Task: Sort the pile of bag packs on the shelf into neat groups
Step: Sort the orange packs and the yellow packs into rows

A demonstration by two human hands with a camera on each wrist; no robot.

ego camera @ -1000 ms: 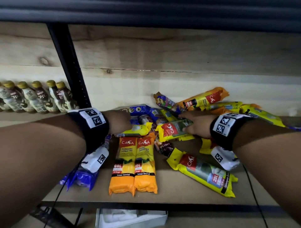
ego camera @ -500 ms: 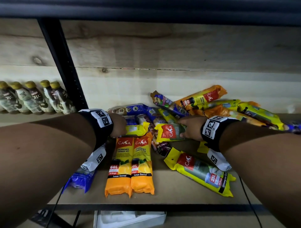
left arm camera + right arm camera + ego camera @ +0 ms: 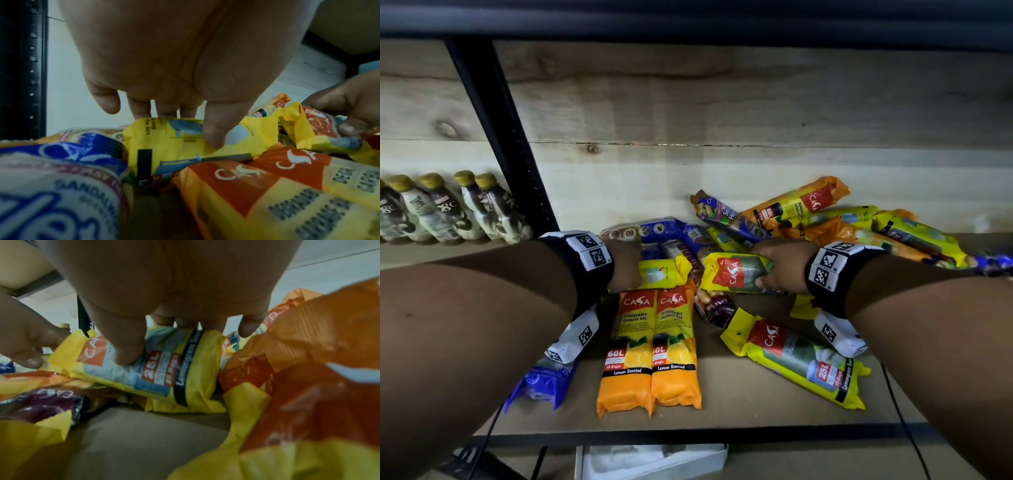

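Note:
A jumbled pile of bag packs [image 3: 808, 222] lies at the back right of the wooden shelf [image 3: 739, 404]. My left hand [image 3: 625, 265] grips a yellow pack [image 3: 662, 274], thumb on top and fingers behind it, as the left wrist view shows on that yellow pack [image 3: 185, 139]. My right hand [image 3: 779, 265] grips a yellow 25L pack [image 3: 736, 272] with a red Casa label; in the right wrist view the thumb presses that 25L pack [image 3: 156, 369]. Two orange 60L packs [image 3: 650, 346] lie side by side in front. Another yellow 25L pack [image 3: 798, 359] lies at the front right.
A black upright post [image 3: 500, 137] divides the shelf; small bottles [image 3: 448, 209] stand in a row to its left. A blue pack [image 3: 544, 380] lies at the front left under my forearm. A dark purple pack [image 3: 715, 305] lies between the groups. A white box [image 3: 654, 462] sits below.
Both hands have drawn their yellow packs slightly toward me and to the left, out of the pile. The head view has moved closer.

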